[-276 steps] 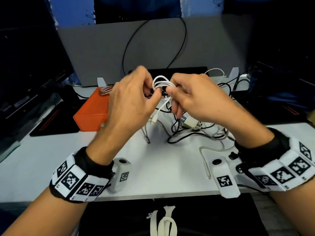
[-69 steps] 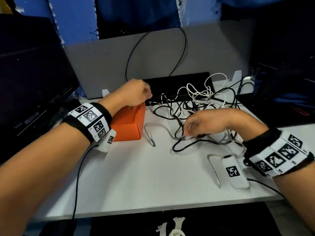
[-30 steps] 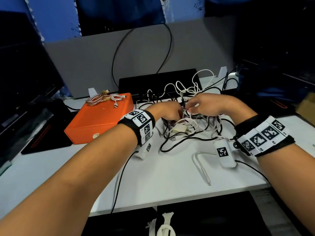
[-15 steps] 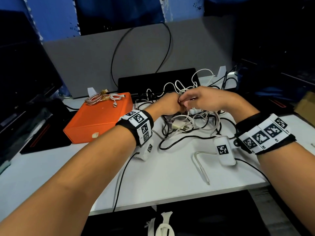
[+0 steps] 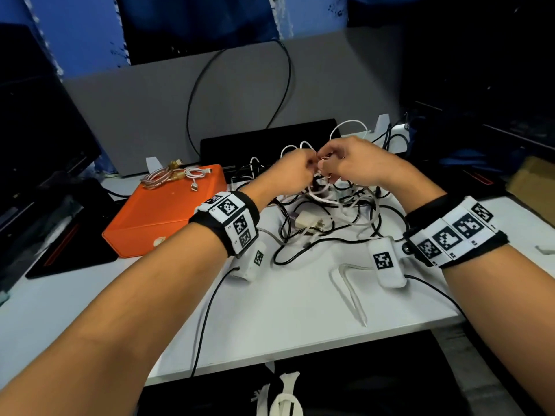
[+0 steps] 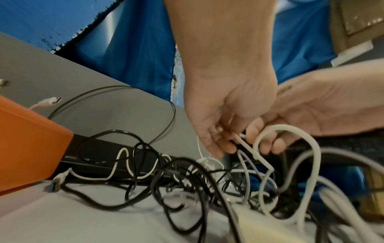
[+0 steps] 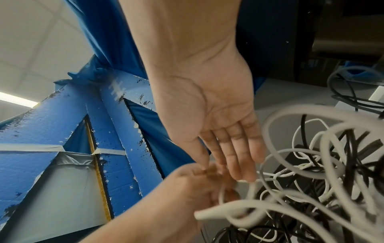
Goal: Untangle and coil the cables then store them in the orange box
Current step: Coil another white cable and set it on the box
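Observation:
A tangle of black and white cables (image 5: 345, 214) lies on the white table (image 5: 285, 319), with a white charger plug (image 5: 309, 222) in it. My left hand (image 5: 306, 168) and right hand (image 5: 326, 165) meet just above the pile. Both pinch a thin white cable (image 6: 247, 148) that rises out of it, my left hand (image 6: 224, 144) against my right hand (image 6: 268, 146). In the right wrist view my right hand (image 7: 228, 167) touches the left hand (image 7: 193, 189) over blurred white loops (image 7: 249, 189). The closed orange box (image 5: 168, 211) stands to the left, with coiled cables (image 5: 171, 177) on its lid.
A flat black device (image 5: 240, 142) and a grey partition (image 5: 150, 115) stand behind the pile. A dark monitor (image 5: 36, 130) and black pad (image 5: 69, 256) are at the left. A loose grey cable (image 5: 351, 289) lies near the front edge. A cardboard box (image 5: 534, 181) sits far right.
The left hand left the orange box and joined the right hand at the pile. Over the last second both hands rose slightly, lifting a white cable.

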`<state>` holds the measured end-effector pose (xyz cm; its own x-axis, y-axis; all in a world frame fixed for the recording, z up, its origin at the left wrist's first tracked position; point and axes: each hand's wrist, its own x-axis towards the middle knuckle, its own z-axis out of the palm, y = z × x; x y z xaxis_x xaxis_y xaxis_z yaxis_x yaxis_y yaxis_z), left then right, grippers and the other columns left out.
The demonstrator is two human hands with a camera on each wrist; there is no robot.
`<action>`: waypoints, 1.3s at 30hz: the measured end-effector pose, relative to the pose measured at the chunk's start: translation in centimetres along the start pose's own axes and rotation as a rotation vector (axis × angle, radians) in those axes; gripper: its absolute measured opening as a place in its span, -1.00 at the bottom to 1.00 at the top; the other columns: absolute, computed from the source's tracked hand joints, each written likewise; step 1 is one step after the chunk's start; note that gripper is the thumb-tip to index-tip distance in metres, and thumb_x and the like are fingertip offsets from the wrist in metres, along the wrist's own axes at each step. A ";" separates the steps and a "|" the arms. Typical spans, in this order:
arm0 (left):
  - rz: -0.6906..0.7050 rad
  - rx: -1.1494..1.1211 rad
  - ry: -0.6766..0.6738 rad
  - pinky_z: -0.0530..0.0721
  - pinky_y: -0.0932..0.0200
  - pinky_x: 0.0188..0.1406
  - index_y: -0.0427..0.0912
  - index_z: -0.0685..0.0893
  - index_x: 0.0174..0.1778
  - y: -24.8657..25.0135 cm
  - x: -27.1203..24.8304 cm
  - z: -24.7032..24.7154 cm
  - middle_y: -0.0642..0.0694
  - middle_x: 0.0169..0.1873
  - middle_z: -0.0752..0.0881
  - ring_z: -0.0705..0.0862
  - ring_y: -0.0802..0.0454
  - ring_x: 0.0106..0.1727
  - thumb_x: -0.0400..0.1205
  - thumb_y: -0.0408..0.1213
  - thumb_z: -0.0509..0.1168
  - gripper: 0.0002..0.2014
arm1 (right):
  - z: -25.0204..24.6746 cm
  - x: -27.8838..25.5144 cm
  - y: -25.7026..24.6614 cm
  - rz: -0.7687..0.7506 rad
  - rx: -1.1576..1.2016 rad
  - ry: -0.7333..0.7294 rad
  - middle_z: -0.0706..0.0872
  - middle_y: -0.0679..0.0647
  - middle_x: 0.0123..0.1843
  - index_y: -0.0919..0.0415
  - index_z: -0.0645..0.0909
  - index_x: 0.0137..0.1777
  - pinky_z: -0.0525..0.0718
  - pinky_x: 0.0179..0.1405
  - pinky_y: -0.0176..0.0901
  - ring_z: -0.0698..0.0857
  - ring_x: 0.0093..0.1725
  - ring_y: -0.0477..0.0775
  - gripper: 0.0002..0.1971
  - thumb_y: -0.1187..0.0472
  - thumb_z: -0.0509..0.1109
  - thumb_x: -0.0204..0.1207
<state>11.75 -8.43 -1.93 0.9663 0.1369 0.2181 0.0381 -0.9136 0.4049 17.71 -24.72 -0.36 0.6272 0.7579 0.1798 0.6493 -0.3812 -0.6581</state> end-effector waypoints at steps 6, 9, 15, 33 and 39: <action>0.061 -0.452 0.344 0.55 0.13 -0.46 -0.10 0.54 0.01 1.3 -0.3 -4.5 -0.01 -0.27 0.65 0.66 0.11 -0.53 0.85 -0.37 0.08 -0.82 | 0.0 -0.2 -1.2 -0.089 0.241 0.245 0.75 -0.05 -0.43 -0.05 0.61 0.29 0.62 -0.44 -0.22 0.72 -0.43 -0.09 -0.79 0.10 0.46 0.71; 0.156 -0.540 0.435 0.50 0.17 -0.55 -0.06 0.55 -0.02 2.0 -1.1 -6.0 -0.03 -0.31 0.63 0.55 0.11 -0.57 0.84 -0.39 0.07 -0.78 | 0.3 -0.6 -1.9 -0.120 0.255 0.173 0.72 -0.02 -0.41 0.09 0.70 0.13 0.62 -0.33 -0.10 0.66 -0.41 -0.02 -0.81 -0.01 0.46 0.69; 0.251 -0.464 0.638 0.53 0.15 -0.42 -0.10 0.63 0.08 2.9 -3.0 -9.8 0.13 -0.39 0.59 0.53 0.24 -0.45 0.78 -0.31 0.15 -0.86 | 0.8 -1.4 -3.2 -0.199 0.304 -0.010 0.39 -0.05 -0.44 0.22 0.64 0.03 0.29 -0.47 -0.21 0.32 -0.49 -0.05 -0.52 -0.26 0.37 0.67; 0.210 -0.603 1.056 0.36 0.10 -0.65 -0.22 0.62 0.14 -0.4 -10.0 -16.4 -0.03 -0.24 0.77 0.34 0.06 -0.63 0.80 -0.16 0.23 -0.81 | -4.8 -0.7 0.2 -0.275 0.030 0.324 0.73 0.20 -0.30 0.06 0.79 0.02 0.48 -0.32 -0.17 0.58 -0.39 -0.16 -0.73 -0.08 0.35 0.75; 0.009 -0.342 0.521 0.46 0.16 -0.43 -0.08 0.76 -0.04 0.9 -10.4 -15.2 0.03 -0.57 0.64 0.48 0.00 -0.52 0.74 -0.10 0.33 -0.83 | -4.5 -0.5 -0.2 -0.217 -0.120 0.424 0.69 0.05 -0.10 -0.05 0.83 0.07 0.54 0.04 -0.08 0.63 -0.06 0.03 -0.74 -0.14 0.38 0.70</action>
<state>-2.12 -4.87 9.64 0.7120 0.3769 0.5925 -0.1367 -0.7532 0.6434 19.17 -27.43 2.98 0.5759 0.5538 0.6013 0.8135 -0.3156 -0.4885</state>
